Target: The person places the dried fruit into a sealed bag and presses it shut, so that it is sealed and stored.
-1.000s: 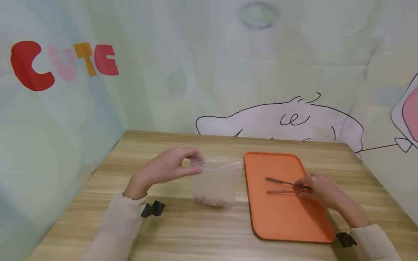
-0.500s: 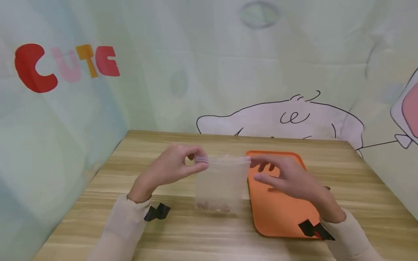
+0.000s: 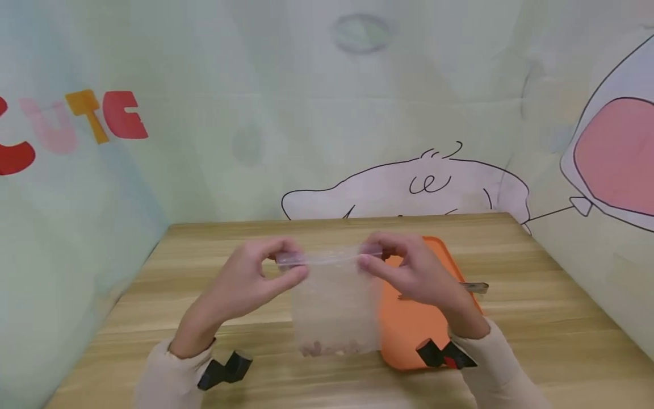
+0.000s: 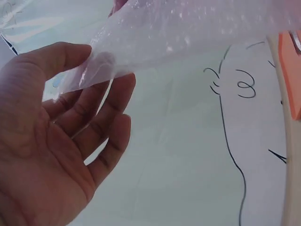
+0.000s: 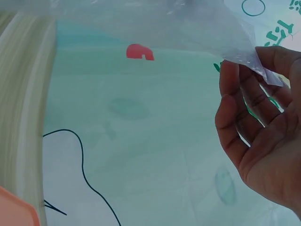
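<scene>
A clear zip-top plastic bag (image 3: pixel 334 301) hangs upright above the table, with small brownish pieces (image 3: pixel 332 347) gathered along its bottom. My left hand (image 3: pixel 250 281) pinches the bag's left top corner between thumb and fingers. At the right top corner, my right hand (image 3: pixel 416 272) grips the zip strip the same way. Both wrist views show the plastic from below, with the left hand (image 4: pixel 70 127) and the right hand (image 5: pixel 263 122) at its corners. Metal tongs (image 3: pixel 475 287) lie across the orange tray (image 3: pixel 416 335), mostly hidden behind my right hand.
The wood-grain table (image 3: pixel 214 238) stands against a pale green printed curtain (image 3: pixel 230 142) at the back and sides. The orange tray sits right of the bag, partly under my right forearm.
My right hand has let go of the tongs on the tray, moved left and taken the bag's right top corner. The bag's top is now stretched between both hands. The head view has turned slightly right.
</scene>
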Available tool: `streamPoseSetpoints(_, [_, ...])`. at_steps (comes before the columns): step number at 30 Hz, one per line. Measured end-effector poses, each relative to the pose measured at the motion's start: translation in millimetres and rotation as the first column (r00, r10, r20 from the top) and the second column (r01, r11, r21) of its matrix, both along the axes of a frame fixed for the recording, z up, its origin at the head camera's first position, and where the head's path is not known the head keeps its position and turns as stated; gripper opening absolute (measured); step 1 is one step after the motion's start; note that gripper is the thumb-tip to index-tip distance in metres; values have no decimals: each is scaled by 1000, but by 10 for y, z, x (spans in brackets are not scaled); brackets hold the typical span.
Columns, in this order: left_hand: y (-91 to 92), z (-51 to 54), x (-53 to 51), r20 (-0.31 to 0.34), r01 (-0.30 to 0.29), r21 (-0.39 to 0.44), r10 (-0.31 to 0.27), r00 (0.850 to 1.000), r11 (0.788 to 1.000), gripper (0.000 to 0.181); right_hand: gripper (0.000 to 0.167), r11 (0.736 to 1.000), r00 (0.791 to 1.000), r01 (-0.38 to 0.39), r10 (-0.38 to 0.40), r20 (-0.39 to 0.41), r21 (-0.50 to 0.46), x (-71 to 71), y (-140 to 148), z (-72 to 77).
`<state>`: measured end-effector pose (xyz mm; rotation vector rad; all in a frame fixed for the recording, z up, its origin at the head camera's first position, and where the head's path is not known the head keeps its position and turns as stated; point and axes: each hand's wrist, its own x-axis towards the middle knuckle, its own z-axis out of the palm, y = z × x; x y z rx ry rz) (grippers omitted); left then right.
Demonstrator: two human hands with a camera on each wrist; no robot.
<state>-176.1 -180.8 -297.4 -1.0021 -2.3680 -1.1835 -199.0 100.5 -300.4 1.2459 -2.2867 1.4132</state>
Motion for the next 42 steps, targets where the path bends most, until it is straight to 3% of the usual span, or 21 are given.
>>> streamPoseSetpoints(2, [89,51,24,-72,-21,-24,19,997,1000,12,15,1000,1000,-16,15,-26,-22,4,11,7])
streamPoseSetpoints(4, [173,99,51,-178,-53,-63,41,983,997,14,17,999,997,-44,41,-70,-30,-5,-17,10])
streamPoseSetpoints(6, [145,150,145,-286,-130,-101,96,953,986,14,17,992,987,-122,116,-111,-41,-20,-181,22])
streamPoseSetpoints(8, [67,188,238,-354,-196,-109,146,924,975,17,17,977,972,-207,199,-124,-52,-49,-367,34])
streamPoseSetpoints(10, [-48,216,318,-353,-221,-90,176,919,971,22,14,959,955,-278,270,-119,-54,-78,-545,46])
streamPoseSetpoints(13, [-217,232,393,-332,-215,-55,185,925,975,29,9,938,934,-346,340,-111,-34,-106,-765,66])
streamPoseSetpoints(15, [-291,237,419,-332,-198,-59,168,928,978,27,6,926,917,-377,373,-141,2,-112,-890,76])
streamPoseSetpoints(19, [-306,239,416,-375,-162,-99,114,920,982,3,7,917,889,-397,393,-235,30,-103,-988,80])
streamPoseSetpoints(22, [-275,252,423,-359,-125,-111,77,930,986,12,13,912,876,-410,396,-276,5,-100,-950,74])
streamPoseSetpoints(25, [-275,275,430,-333,-117,-95,79,940,989,10,17,916,886,-398,372,-277,-43,-98,-840,83])
streamPoseSetpoints(28, [-314,295,421,-332,-129,-49,105,937,990,9,18,939,919,-336,308,-246,-79,-83,-708,117])
streamPoseSetpoints(31, [-348,307,418,-321,-118,1,112,940,993,10,17,959,943,-277,258,-210,-64,-58,-640,170])
streamPoseSetpoints(34, [-338,304,416,-310,-101,22,103,945,995,22,15,967,949,-253,241,-201,-37,-30,-639,200])
streamPoseSetpoints(38, [-276,285,405,-323,-75,22,78,943,997,22,11,971,936,-237,225,-272,-13,16,-669,213])
streamPoseSetpoints(42, [-200,257,386,-379,-33,13,36,925,999,18,10,975,900,-221,205,-384,2,55,-725,213])
